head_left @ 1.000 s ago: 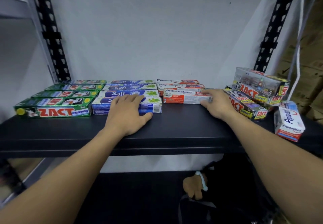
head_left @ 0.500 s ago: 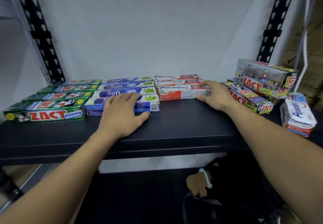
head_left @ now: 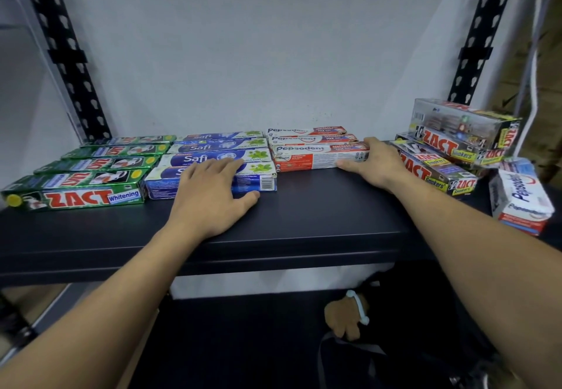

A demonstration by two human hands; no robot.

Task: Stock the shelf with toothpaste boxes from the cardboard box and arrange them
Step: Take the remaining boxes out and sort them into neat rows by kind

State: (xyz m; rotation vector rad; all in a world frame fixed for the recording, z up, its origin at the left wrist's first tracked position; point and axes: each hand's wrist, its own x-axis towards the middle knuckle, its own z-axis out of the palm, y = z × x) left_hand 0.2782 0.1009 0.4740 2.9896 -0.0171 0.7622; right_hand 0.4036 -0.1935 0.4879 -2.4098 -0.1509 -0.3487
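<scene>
Open front strip of shelf (head_left: 319, 206), toothpaste rows (head_left: 213, 157) filling the back, stacked boxes (head_left: 450, 148) blocking right

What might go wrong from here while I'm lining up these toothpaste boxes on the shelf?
The uneven stack of silver Zact Smokers boxes sits beside your right hand; a nudge may topple it. The tilted white Pepsodent box near the right front edge of the black shelf may slide off.
</scene>
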